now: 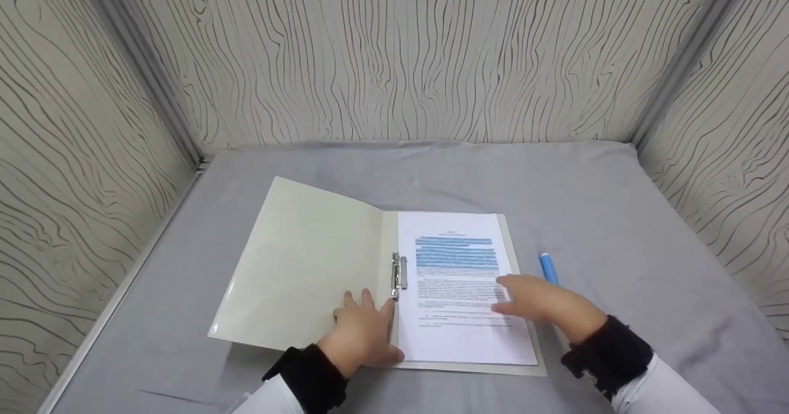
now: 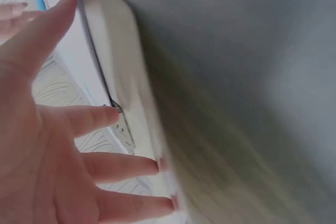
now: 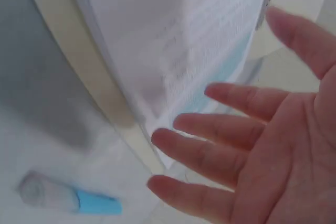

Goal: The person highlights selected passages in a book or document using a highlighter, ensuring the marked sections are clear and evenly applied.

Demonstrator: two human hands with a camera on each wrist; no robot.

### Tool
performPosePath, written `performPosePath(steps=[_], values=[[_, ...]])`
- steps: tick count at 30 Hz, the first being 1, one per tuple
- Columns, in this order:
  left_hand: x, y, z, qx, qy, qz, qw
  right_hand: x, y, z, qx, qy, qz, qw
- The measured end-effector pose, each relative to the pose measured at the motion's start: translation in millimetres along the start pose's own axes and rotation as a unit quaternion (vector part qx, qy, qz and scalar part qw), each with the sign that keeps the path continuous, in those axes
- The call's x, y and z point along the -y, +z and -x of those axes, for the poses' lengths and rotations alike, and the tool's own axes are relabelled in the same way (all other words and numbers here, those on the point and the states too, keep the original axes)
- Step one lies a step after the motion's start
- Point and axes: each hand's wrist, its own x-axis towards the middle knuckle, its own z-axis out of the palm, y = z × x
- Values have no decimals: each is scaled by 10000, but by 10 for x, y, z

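A cream clip folder (image 1: 308,254) lies spread on the cloth, its left cover tilted up off the surface. Printed sheets of paper (image 1: 459,345) sit on its right side beside a metal clip (image 1: 396,276); the upper lines are highlighted blue. My left hand (image 1: 362,335) rests with spread fingers at the folder's spine, below the clip, and its fingertips touch the cover in the left wrist view. Over the right edge of the sheets is my right hand (image 1: 548,303), fingers extended, holding nothing. A blue highlighter (image 1: 548,268) lies just beyond it, partly hidden; the right wrist view shows it beside the folder.
Grey cloth (image 1: 585,198) covers the table. Panels with a wood-grain pattern (image 1: 394,56) stand at the back and both sides, with grey posts (image 1: 690,50) at the corners.
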Motion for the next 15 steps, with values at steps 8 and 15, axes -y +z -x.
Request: performPosePath(steps=[8,15], values=[[33,113,-41,3,59,481,9988,-500,-243,-75,-679,534,403,9954],[73,135,-51,-82,161,768,9969,-761,-184,-127,-551,855,144,9947]])
